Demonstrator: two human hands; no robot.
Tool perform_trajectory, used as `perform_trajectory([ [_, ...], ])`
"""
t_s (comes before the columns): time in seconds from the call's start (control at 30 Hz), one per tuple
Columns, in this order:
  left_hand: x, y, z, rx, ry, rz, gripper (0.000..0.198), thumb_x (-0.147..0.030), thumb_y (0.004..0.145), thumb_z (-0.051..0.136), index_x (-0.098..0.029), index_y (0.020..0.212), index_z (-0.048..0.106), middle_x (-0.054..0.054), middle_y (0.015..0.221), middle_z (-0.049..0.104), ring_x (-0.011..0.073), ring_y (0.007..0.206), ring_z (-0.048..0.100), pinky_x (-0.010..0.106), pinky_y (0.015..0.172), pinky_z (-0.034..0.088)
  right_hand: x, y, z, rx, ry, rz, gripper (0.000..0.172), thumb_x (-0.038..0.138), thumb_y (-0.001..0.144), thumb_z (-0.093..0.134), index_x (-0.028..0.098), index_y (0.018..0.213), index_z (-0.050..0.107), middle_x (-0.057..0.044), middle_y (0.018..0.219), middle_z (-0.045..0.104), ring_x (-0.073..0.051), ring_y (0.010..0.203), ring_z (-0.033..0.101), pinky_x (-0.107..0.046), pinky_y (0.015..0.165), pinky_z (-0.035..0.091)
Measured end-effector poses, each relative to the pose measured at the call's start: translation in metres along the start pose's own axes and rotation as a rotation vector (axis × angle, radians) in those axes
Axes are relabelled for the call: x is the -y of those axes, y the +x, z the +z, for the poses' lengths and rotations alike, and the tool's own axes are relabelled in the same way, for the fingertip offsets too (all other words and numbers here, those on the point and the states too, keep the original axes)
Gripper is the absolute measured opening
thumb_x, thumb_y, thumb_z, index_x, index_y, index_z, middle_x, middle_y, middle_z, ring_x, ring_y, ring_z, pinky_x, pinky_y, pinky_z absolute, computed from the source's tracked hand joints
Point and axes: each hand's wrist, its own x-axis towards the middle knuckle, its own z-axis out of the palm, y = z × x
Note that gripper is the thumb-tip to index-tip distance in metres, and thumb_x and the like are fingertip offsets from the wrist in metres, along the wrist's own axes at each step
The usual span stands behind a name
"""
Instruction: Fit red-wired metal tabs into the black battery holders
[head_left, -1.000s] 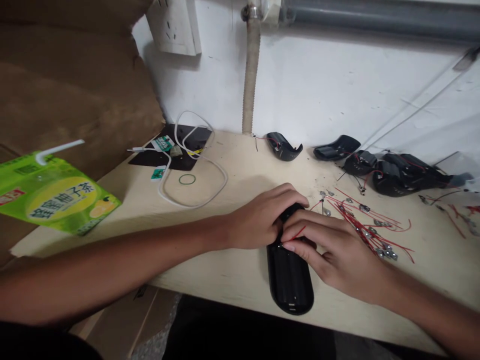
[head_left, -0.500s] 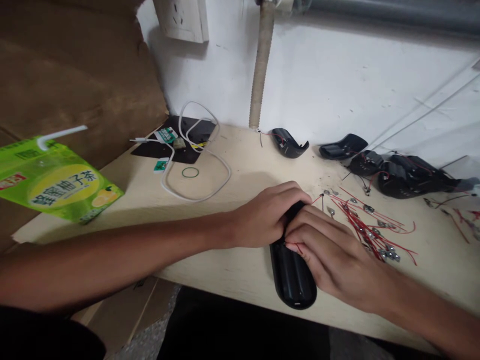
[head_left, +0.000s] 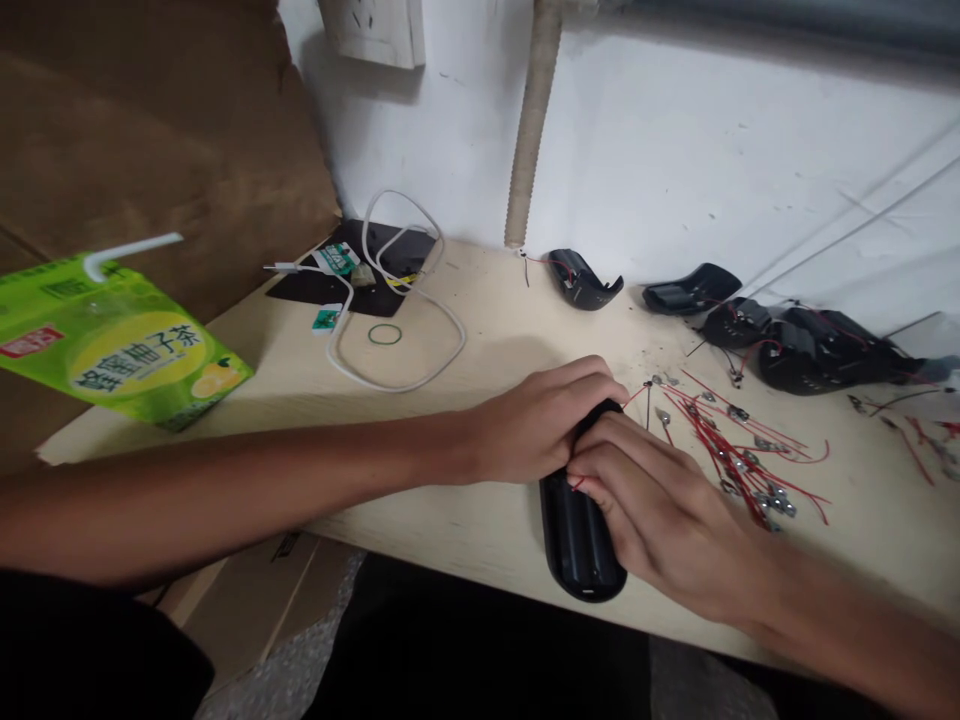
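A long black plastic housing [head_left: 581, 545] with rounded ends and lengthwise channels lies near the table's front edge. My left hand [head_left: 551, 420] is closed around its far part. My right hand [head_left: 652, 490] is pressed against the same part, thumb and fingers pinched together on a thin red wire [head_left: 577, 485], of which only a short bit shows. The fingers cover the spot where wire and housing meet. Just right of my right hand lies a loose pile of red wires [head_left: 720, 440] with small metal contacts.
Several similar black housings [head_left: 810, 350] with wires line the wall side of the table [head_left: 480, 540]. A white cable [head_left: 397, 385] and a green rubber band [head_left: 385, 335] lie left of my hands. A green drink carton [head_left: 150, 345] with a straw stands at far left.
The view has shifted slightly. Both hands keep their places on the black housing, and the red wire tip at my right fingers shows a little less.
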Motion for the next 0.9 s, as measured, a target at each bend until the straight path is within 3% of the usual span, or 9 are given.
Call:
perform_trajectory([
  [0.3, 0.0041, -0.0007, 0.0014, -0.032, 0.019, 0.049, 0.025, -0.007, 0.081, 0.045, -0.015, 0.104, 0.049, 0.009, 0.099, 0.054, 0.0158, 0.09, 0.055, 0.028, 0.079, 0.049, 0.0019, 0.0054, 0.0049, -0.098, 0.031, 0.003, 0.019, -0.002, 0.085, 0.041, 0.007, 0.078, 0.057, -0.012, 0.075, 0.054, -0.019, 0.071, 0.048, -0.034, 0.059, 0.045],
  [0.57, 0.0054, -0.0024, 0.0021, -0.025, 0.056, 0.064, 0.023, -0.01, 0.083, 0.048, -0.01, 0.106, 0.05, 0.011, 0.1, 0.054, 0.0161, 0.088, 0.055, 0.027, 0.077, 0.048, 0.0017, 0.0051, 0.0057, -0.105, 0.068, 0.043, 0.018, 0.005, 0.089, 0.042, 0.01, 0.078, 0.056, -0.01, 0.077, 0.055, -0.019, 0.073, 0.051, -0.033, 0.063, 0.047],
  [0.9, 0.0076, -0.0026, 0.0018, -0.065, 0.071, 0.082, 0.022, -0.01, 0.083, 0.046, -0.014, 0.105, 0.05, 0.008, 0.097, 0.055, 0.0149, 0.086, 0.055, 0.027, 0.074, 0.049, -0.0033, 0.0079, 0.0057, -0.129, 0.192, 0.044, 0.015, 0.008, 0.091, 0.047, 0.01, 0.08, 0.057, -0.009, 0.077, 0.055, -0.016, 0.074, 0.05, -0.03, 0.065, 0.046],
])
